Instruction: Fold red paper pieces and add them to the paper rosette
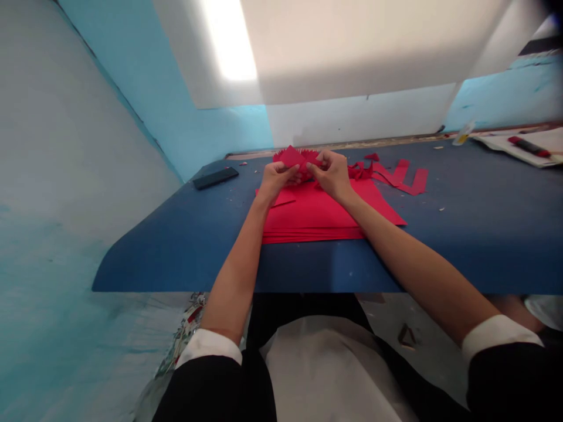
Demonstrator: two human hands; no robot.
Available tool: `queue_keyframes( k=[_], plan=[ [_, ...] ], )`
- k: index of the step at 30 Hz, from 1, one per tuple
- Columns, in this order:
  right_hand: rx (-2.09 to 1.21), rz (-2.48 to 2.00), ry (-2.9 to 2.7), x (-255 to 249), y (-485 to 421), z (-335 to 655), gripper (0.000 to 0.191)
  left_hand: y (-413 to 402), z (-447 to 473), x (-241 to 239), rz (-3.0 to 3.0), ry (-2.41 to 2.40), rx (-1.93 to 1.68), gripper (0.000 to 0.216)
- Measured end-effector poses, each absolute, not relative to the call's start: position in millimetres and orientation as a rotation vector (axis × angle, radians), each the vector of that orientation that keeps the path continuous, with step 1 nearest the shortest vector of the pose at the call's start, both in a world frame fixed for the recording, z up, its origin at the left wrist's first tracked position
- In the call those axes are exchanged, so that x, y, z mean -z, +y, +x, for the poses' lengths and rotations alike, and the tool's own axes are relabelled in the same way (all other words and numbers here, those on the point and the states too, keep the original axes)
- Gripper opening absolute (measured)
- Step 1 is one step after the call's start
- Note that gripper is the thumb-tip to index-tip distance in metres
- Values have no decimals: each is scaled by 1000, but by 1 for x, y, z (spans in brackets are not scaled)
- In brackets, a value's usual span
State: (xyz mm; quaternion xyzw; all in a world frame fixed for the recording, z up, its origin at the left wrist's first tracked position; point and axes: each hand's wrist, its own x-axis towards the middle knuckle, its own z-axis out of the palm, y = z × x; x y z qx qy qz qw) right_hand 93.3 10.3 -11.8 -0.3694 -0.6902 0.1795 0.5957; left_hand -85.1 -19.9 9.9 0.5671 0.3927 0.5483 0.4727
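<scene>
Both hands meet over the far part of a stack of red paper sheets (321,214) on a blue table (461,234). My left hand (275,177) pinches the left side of a folded, fringed red paper piece (292,157). My right hand (333,172) grips the same piece from the right, fingers curled. The piece is held just above the stack.
Red paper strips and scraps (402,176) lie right of the hands. A black phone (215,177) rests at the left. At the far right are white papers with a red-handled tool (530,146) and a small glue bottle (464,133). Blue wall rises at the left.
</scene>
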Motion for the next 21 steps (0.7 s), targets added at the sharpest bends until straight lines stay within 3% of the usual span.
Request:
queue_keyframes(
  k=[11,16,21],
  plan=[
    [-345,-874,-1502,13,11,89,34,-16,-80,-8,1410,995,-1520,51],
    [-399,-865,-1505,12,9,89,38,-19,-82,-7,1571,846,-1561,47],
    [-474,-834,-1546,7,3,88,34,-21,-83,-9,1649,968,-1601,21]
  ],
)
